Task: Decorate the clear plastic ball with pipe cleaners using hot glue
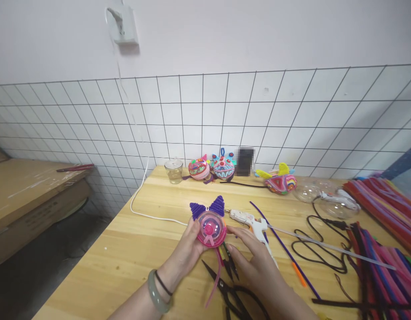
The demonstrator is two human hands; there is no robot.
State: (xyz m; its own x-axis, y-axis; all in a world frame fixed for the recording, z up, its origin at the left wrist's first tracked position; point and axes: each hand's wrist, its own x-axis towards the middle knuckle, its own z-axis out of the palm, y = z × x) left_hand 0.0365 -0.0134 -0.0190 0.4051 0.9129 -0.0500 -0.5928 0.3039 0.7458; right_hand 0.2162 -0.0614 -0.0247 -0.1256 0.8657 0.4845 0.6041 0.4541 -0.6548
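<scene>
My left hand (188, 246) is closed around a clear plastic ball (216, 220) trimmed with pink pipe cleaner, a pink nose shape on its front. Two purple pipe-cleaner ears (217, 205) stand up from its top. From its underside a loose pink pipe-cleaner end (219, 271) hangs down. My right hand (253, 258) is at the ball's right side, fingers apart, fingertips near or against its edge. Below the hands lie black scissors (225, 286) and a dark-handled tool (229, 266). Just beyond my right hand rests a white glue gun (248, 218) with a glue stick in it.
Decorated balls (223, 168) and a glass cup (173, 171) line the back edge. Clear plastic domes (338, 206), a black cord (312, 240) and bundles of pipe cleaners (388, 266) occupy the right. A purple pipe cleaner (285, 249) lies across the table. A white cable (148, 217) runs leftward.
</scene>
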